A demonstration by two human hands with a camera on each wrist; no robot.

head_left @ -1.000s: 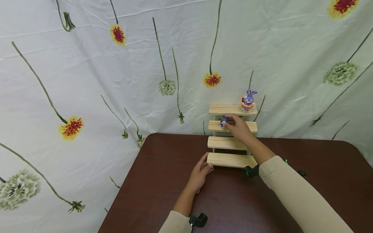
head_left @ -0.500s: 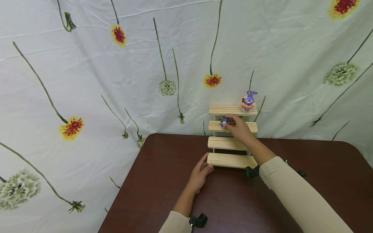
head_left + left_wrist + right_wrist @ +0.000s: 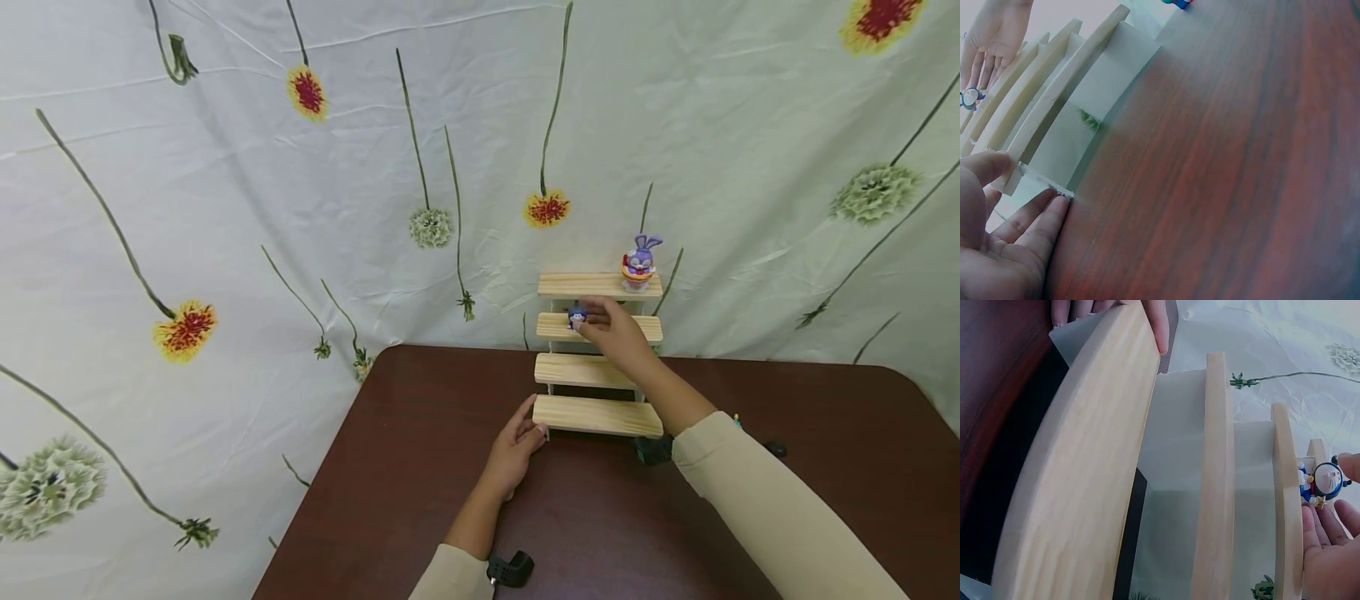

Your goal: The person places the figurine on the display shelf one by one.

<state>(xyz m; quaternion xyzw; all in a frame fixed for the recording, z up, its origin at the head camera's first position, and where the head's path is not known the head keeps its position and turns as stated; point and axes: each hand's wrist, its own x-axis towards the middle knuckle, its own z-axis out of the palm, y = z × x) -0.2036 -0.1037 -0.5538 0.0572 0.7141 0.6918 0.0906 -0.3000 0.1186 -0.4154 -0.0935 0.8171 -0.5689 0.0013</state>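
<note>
A wooden display stand with several stepped boards (image 3: pixel 573 367) stands on the table. My right hand (image 3: pixel 617 335) pinches a small blue cat figurine (image 3: pixel 576 317) with a white face, upright at the second board from the top. In the right wrist view the figurine (image 3: pixel 1327 479) faces outward, thumb above it and fingers around its far side. At the stand's lower left corner, my left hand (image 3: pixel 512 457) grips the end of the bottom board (image 3: pixel 596 414). The left wrist view has its thumb and fingers (image 3: pixel 1038 234) on either side of that corner.
A purple rabbit figurine (image 3: pixel 639 262) in a cup-like base sits at the right of the top board. On the brown table (image 3: pixel 420 442), a small colourful object (image 3: pixel 737 420) and a dark one (image 3: pixel 776 448) are partly behind the right sleeve. A flowered cloth (image 3: pixel 337 183) hangs behind.
My right forearm and sleeve have shifted slightly right and down. The right hand stays at the figurine and the left hand at the stand's corner.
</note>
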